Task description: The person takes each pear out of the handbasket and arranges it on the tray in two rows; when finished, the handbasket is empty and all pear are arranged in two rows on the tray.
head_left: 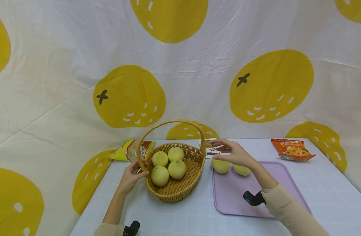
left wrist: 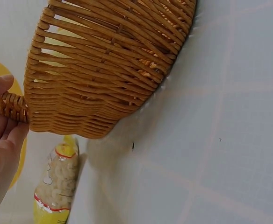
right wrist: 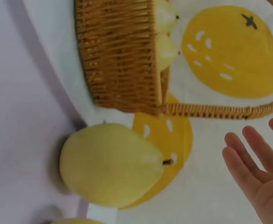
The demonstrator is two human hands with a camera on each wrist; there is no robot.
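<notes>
A wicker basket [head_left: 176,193] with a tall arched handle holds several pale yellow-green pears [head_left: 177,169]. My left hand [head_left: 131,178] grips the base of the handle at the basket's left side; in the left wrist view thumb and fingers [left wrist: 1,140] close around the wicker [left wrist: 89,79]. My right hand [head_left: 235,154] is in the air right of the basket, fingers spread and slightly bent, holding nothing. Below it, two more pears [head_left: 220,166] lie at the back left of a purple tray [head_left: 236,206]. The right wrist view shows one pear [right wrist: 111,164] close by, apart from the hand [right wrist: 262,177].
A yellow snack bag [head_left: 124,150] lies behind the basket at left. An orange-red packet [head_left: 292,149] is at the back right. A printed card or packet [head_left: 210,151] lies behind the tray, partly covered by my right hand. A fruit-patterned cloth [head_left: 198,82] hangs behind the table.
</notes>
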